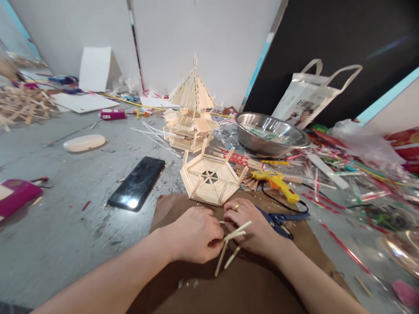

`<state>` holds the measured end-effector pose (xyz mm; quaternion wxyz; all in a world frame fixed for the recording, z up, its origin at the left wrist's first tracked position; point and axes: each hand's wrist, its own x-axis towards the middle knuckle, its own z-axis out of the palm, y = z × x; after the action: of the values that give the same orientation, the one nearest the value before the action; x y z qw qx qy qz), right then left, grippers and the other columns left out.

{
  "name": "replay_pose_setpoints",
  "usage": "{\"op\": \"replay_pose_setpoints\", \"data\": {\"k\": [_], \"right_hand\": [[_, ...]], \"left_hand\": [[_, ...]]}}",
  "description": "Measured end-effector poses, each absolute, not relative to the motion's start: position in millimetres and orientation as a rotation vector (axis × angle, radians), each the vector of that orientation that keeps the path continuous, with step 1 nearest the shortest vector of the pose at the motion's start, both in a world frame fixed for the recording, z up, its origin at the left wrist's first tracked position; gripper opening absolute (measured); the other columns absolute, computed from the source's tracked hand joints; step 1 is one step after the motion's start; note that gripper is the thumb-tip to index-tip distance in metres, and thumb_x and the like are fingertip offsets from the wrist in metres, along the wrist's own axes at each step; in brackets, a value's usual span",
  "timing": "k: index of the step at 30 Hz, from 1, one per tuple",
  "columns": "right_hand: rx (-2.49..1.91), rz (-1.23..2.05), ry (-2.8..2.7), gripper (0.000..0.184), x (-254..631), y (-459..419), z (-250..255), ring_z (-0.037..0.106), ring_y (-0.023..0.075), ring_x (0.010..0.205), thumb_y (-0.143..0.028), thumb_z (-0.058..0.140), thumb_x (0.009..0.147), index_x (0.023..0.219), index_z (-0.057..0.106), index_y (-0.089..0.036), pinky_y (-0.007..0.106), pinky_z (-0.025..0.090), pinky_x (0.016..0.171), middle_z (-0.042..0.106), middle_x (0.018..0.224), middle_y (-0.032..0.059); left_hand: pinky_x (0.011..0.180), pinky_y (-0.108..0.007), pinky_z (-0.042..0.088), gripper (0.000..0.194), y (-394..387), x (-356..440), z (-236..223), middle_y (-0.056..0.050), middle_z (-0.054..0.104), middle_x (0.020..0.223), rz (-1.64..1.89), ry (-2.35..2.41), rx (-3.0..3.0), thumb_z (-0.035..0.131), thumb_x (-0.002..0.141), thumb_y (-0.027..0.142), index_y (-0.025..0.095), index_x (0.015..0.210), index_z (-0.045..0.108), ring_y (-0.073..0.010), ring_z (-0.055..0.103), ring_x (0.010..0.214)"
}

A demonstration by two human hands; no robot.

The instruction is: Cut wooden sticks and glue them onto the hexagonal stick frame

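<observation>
My left hand [196, 234] and my right hand [250, 226], which wears a ring, are close together over a brown sheet [196, 292]. Both are closed, with fingers curled at a few short wooden sticks [238, 230] that cross each other between them. The fingertips are partly hidden, so exactly which stick each hand pinches is unclear. Just beyond my knuckles stands a hexagonal wooden-stick frame [214, 179] with upright posts. Behind it rises a tiered stick pagoda [193, 109] with a pointed roof.
A yellow glue gun [276, 183] and blue-handled pliers [279, 222] lie at the right. A metal basin [271, 135] stands behind, beside a white bag [304, 96]. Left are a black phone [137, 183], a white oval case [84, 143] and a purple box [18, 198]. Scraps clutter the right side.
</observation>
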<state>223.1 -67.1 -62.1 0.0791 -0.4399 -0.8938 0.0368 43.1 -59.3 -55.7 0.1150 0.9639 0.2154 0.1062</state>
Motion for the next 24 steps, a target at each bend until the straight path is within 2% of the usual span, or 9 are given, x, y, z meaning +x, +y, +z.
{"op": "replay_pose_setpoints", "data": {"k": [5,9,12,16,24], "right_hand": [[-1.274,0.182,-2.723,0.006,230,-67,-52,0.044,0.0166,0.082,-0.013,0.05,0.06,0.065,0.052,-0.017,0.032,0.03,0.073,0.054,0.081,0.0033],[-1.371,0.179,-2.489,0.008,236,-63,-55,0.047,0.0151,0.076,-0.016,0.045,0.069,0.067,0.053,-0.017,0.03,0.033,0.071,0.056,0.074,0.0032],[-1.465,0.216,-2.252,0.018,240,-60,-60,0.05,0.0153,0.08,-0.019,0.038,0.076,0.086,0.053,-0.017,0.029,0.038,0.072,0.058,0.085,0.0058],[-1.407,0.307,-2.316,0.032,237,-60,-65,0.047,0.0171,0.095,-0.02,0.04,0.077,0.107,0.046,-0.016,0.033,0.037,0.08,0.055,0.103,0.0083],[-1.04,0.519,-2.505,0.037,216,-67,-61,0.04,0.0146,0.106,-0.018,0.04,0.078,0.115,0.04,-0.017,0.031,0.032,0.088,0.049,0.113,0.0075]], "left_hand": [[0.065,-0.028,0.037,0.02,-58,43,-56,-0.002,0.057,0.058,0.308,0.614,2.844,0.043,0.072,0.025,0.016,0.057,0.054,-0.0138,0.049,0.062],[0.062,-0.026,0.038,0.02,-57,44,-56,-0.002,0.057,0.06,0.31,0.608,2.831,0.042,0.072,0.023,0.016,0.058,0.054,-0.0131,0.049,0.062],[0.063,-0.026,0.039,0.02,-57,44,-56,-0.002,0.057,0.061,0.308,0.616,2.819,0.042,0.072,0.024,0.016,0.059,0.054,-0.0131,0.049,0.064],[0.064,-0.025,0.04,0.019,-57,43,-56,-0.002,0.058,0.064,0.308,0.609,2.81,0.043,0.072,0.023,0.016,0.06,0.055,-0.0134,0.049,0.067],[0.071,-0.028,0.04,0.018,-56,44,-58,-0.003,0.06,0.066,0.332,0.59,2.822,0.043,0.071,0.023,0.016,0.062,0.056,-0.0153,0.052,0.072]]}}
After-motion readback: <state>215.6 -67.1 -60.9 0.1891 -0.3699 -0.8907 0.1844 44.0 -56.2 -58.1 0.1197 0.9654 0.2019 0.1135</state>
